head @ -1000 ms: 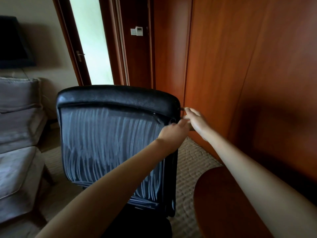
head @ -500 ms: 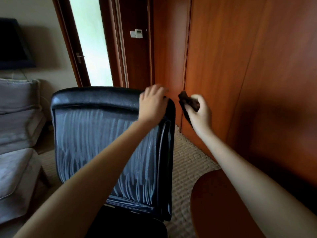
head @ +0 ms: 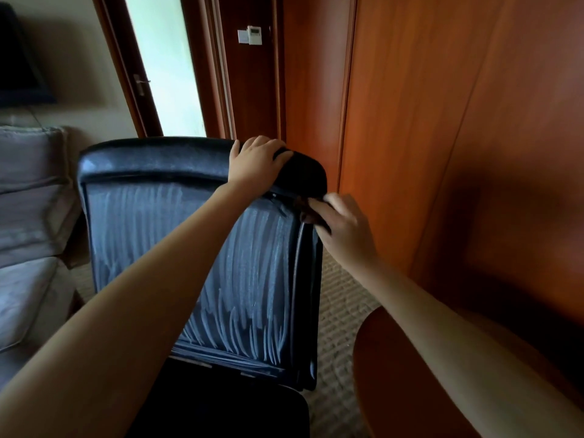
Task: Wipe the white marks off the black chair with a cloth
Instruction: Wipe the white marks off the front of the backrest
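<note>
Black chair [head: 177,159] seen from behind, backrest upright, facing the person.

White marks [head: 148,241]: streaks running top to bottom over nearly the whole mesh panel, from the left frame to the right. None look wiped yet.

Left hand [head: 256,164]: draped over the padded top rail toward its right end, fingers curled over the far edge, gripping.

Right hand [head: 346,230]: at the backrest's upper right corner, fingers bunched round a small dark cloth [head: 305,213]. The cloth touches the frame just under the rail.

Key relation: the marks lie left of and below the cloth. The right hand is the nearer of the 2 to the first streaks. A likely stroke runs down the streaks' long axis, then steps leftward, the left hand steadying the chair.
</note>
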`<state>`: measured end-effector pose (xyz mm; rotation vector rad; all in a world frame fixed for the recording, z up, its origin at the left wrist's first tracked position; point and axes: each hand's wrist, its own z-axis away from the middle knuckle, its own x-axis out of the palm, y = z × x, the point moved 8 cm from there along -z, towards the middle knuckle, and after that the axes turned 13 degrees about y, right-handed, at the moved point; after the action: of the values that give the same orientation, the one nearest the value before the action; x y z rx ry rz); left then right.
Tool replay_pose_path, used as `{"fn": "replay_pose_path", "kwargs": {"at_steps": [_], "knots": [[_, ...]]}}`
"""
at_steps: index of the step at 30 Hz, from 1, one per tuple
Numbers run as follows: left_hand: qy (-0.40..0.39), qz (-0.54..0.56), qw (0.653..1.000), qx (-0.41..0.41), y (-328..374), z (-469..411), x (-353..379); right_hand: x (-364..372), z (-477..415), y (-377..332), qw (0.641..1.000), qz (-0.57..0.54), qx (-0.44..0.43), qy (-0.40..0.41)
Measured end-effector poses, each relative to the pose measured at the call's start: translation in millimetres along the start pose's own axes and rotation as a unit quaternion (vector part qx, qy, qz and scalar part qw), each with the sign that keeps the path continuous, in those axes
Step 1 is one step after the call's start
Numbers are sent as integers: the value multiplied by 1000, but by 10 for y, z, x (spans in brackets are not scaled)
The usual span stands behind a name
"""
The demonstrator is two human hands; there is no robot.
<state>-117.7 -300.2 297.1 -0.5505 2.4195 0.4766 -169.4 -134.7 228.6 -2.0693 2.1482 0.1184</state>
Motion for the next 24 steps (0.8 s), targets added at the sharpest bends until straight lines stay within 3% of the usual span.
{"fn": "replay_pose_path", "kwargs": {"at_steps": [3,7,10,15,24], "knots": [[5,1,1000,-5,-19,-11,-11,26,373,33,998,-1,52,-21],[-7,-10,1000,-18,-49,-11,-9,-10,1027,-152,991,20,26,-132],[-15,-21,999,-19,-58,-15,0,52,872,-81,982,-16,49,-182],[-13,-19,1000,-7,-79,6,29,126,365,28,989,12,39,-144],[-8,-32,999,24,-88,67,30,214,1499,-138,988,-19,75,-137]]}}
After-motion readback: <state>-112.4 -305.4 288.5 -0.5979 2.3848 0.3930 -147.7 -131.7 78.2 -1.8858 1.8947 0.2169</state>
